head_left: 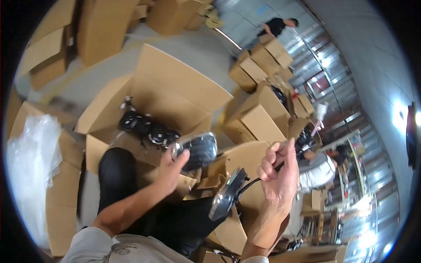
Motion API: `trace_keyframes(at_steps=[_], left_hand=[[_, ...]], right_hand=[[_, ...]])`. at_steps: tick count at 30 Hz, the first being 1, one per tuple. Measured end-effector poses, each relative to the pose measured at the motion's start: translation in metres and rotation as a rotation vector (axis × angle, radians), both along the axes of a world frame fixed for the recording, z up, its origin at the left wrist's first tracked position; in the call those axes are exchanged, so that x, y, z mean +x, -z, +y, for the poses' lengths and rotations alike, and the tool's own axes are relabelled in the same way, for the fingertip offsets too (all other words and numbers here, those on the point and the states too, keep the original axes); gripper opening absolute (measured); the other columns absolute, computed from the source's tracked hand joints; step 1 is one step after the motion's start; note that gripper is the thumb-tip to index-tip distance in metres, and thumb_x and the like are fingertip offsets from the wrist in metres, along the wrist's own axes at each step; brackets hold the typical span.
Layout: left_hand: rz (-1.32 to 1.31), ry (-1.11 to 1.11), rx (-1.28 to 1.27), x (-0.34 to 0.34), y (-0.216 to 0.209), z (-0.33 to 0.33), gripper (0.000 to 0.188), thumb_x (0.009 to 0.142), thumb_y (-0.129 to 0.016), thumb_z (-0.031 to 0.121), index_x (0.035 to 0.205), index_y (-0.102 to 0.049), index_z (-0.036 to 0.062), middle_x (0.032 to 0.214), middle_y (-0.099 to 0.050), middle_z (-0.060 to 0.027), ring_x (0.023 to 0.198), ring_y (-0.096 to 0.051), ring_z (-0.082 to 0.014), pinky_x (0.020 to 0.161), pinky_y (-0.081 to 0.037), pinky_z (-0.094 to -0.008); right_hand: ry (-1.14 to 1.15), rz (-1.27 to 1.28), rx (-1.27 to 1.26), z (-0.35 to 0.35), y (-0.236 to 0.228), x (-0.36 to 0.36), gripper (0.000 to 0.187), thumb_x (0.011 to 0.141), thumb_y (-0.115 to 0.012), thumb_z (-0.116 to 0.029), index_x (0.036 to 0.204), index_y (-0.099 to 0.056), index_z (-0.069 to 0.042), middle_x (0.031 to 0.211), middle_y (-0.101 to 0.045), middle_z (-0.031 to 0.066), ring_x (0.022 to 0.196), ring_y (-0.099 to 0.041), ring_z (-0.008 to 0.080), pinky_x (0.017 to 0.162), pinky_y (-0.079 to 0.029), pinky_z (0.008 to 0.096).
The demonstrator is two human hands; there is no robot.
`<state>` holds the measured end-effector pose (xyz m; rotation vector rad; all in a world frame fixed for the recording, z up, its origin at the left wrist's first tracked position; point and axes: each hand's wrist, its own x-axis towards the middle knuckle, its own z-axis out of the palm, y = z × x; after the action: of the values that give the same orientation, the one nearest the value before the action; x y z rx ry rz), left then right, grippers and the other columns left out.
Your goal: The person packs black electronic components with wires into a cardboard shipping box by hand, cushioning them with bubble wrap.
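Black, glossy-edged rounded parts, two of them, are with the hands: a first part (197,151) in front of the person, over the near side of an open cardboard box (175,83), and a second part (227,195) to its right, above the dark-trousered lap (180,225). Inside that box lies one cluster of black pieces (149,128), too blurred and overlapped to count. One black cable (249,186) runs from the second part to the right hand, and one white connector (321,110) shows above it. Two other people are farther off: a person in a black top (276,27) and a bending person in pale trousers (316,174). One heap of clear plastic (35,153) lies at far left. The first part's broad face is toward the viewer, its long axis tilting gently up to the right; the second stands steeply, upper end leaning right. The left hand (169,172) is partly closed, grasping the first part with its thumb across the near face. The right hand (279,168) is curled almost closed around the cable, thumb and forefinger pinched together.
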<state>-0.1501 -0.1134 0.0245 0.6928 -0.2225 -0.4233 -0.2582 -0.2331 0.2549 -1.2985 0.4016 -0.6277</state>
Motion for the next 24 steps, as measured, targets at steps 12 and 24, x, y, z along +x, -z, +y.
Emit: trace_keyframes(at_steps=[12,24], left_hand=[[0.247,0.099,-0.419,0.054,-0.033,0.066,0.050,0.087,-0.068,0.005,0.132,-0.048,0.0007,0.120,-0.062,-0.0077,0.110,-0.060,-0.0175,0.101,-0.048,-0.0352],[-0.283,-0.026,0.185,0.226,-0.008,0.155,0.077,0.100,-0.055,0.042,0.153,-0.021,-0.0028,0.148,-0.044,-0.0166,0.136,-0.044,-0.0244,0.111,-0.037,-0.0347]], right_hand=[[0.079,-0.003,-0.850,0.054,0.056,0.153,0.063,0.099,-0.061,-0.038,0.143,-0.042,0.002,0.137,-0.049,0.0183,0.126,-0.048,0.0254,0.109,-0.037,0.0384],[-0.636,0.331,-0.713,0.058,0.174,0.265,0.062,0.086,-0.073,-0.014,0.138,-0.042,0.001,0.125,-0.059,0.0133,0.111,-0.059,0.0224,0.100,-0.047,0.0368]])
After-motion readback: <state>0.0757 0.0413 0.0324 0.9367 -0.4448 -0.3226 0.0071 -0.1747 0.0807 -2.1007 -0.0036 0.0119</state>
